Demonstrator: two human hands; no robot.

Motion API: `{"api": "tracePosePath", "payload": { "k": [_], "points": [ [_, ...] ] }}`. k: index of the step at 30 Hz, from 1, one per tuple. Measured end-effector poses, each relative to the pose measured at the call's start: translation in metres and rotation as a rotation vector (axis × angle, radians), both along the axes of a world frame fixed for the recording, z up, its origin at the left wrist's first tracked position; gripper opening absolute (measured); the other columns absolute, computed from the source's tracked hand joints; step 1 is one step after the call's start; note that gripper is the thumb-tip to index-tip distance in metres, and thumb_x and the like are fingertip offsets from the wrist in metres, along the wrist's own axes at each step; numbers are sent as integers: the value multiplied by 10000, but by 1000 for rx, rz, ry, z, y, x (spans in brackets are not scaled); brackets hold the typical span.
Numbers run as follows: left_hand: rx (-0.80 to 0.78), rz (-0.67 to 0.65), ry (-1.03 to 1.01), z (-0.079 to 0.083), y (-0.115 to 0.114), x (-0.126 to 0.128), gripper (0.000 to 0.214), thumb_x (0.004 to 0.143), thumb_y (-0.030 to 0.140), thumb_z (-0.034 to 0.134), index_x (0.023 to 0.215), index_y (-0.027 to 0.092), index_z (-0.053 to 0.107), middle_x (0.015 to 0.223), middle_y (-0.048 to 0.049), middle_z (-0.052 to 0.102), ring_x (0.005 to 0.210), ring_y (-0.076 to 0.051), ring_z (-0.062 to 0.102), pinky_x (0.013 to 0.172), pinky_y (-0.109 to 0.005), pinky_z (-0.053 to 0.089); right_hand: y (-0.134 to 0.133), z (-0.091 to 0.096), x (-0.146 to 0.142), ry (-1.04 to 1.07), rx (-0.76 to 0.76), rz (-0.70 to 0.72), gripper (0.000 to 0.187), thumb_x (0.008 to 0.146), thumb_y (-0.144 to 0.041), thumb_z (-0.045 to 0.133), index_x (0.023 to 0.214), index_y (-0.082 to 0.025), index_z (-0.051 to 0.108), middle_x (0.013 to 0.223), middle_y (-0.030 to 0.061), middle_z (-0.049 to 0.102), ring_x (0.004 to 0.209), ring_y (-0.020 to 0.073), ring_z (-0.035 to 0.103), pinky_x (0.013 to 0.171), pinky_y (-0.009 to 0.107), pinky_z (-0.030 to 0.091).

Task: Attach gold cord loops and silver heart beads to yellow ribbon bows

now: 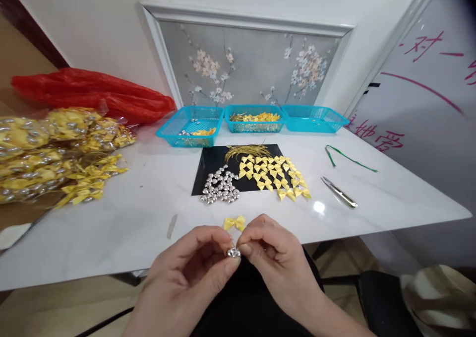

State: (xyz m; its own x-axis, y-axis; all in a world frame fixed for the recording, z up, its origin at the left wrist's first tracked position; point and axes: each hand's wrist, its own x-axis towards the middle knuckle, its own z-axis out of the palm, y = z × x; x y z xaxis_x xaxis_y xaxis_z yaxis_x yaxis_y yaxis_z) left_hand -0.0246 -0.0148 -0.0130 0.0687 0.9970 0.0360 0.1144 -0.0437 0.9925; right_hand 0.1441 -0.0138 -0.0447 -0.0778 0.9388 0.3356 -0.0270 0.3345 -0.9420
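My left hand (193,267) and my right hand (273,257) meet just in front of the white table's near edge (111,247), fingers pinched together on a small silver heart bead (233,252). A yellow ribbon bow (234,223) stands just above the fingertips; whether it is held or lies on the table I cannot tell. Farther back a black mat (211,161) carries a pile of silver heart beads (220,187), a spread of yellow bows (275,175) and a bundle of gold threads (247,151).
Three turquoise baskets (191,123) (254,118) (314,118) line the back. Bags of finished yellow bows (55,148) and a red plastic bag (92,91) lie at left. Metal tweezers (339,192) and a green ribbon (349,159) lie at right.
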Motion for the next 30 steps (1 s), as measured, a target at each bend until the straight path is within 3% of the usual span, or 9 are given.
{"api": "tracePosePath", "payload": {
  "k": [7,13,16,22,24,27,30],
  "points": [
    [73,59,0,3,-4,0,198,696,182,813,801,348,784,761,43,768,689,-145,759,637,-136,603,-3,1,-4,-95,2,9,177,929,-124,578,799,-206,667,739,-17,595,666,120,524,608,232,407],
    [60,33,7,2,-4,0,155,704,201,814,783,327,771,749,41,750,690,-139,748,632,-131,596,-4,-1,-4,-160,53,-8,182,983,-174,525,843,-207,635,766,-8,577,686,128,525,623,237,413],
    [51,112,49,-2,5,-3,125,715,280,828,817,303,760,804,29,757,745,-145,737,676,-156,592,-3,-3,-2,-153,47,-41,191,1001,-203,511,843,-206,619,766,-8,554,678,127,515,617,236,409],
    [111,309,207,1,41,-27,258,788,426,782,952,238,718,751,-2,745,671,-172,688,548,-222,527,-1,-7,4,-110,-7,-51,230,1031,-325,479,864,-206,585,759,-4,546,628,129,489,574,243,407],
    [159,385,289,6,57,-38,219,829,376,757,973,218,708,795,-7,740,739,-188,704,631,-258,549,-1,-7,6,-99,-49,-51,256,1034,-367,471,865,-206,577,747,-4,541,616,131,483,570,247,407],
    [216,455,429,13,94,-53,211,907,307,703,1076,180,688,1001,-48,733,896,-219,706,792,-372,582,-1,-7,9,-77,-98,-78,292,1028,-423,482,860,-205,579,735,-5,537,609,132,473,569,249,407],
    [205,425,561,14,143,-62,328,956,322,654,1252,182,630,1260,-96,669,1033,-254,688,855,-465,587,-1,-6,12,-63,-96,-103,310,1019,-450,501,852,-203,584,722,-5,535,600,128,465,555,243,404]
  ]
}}
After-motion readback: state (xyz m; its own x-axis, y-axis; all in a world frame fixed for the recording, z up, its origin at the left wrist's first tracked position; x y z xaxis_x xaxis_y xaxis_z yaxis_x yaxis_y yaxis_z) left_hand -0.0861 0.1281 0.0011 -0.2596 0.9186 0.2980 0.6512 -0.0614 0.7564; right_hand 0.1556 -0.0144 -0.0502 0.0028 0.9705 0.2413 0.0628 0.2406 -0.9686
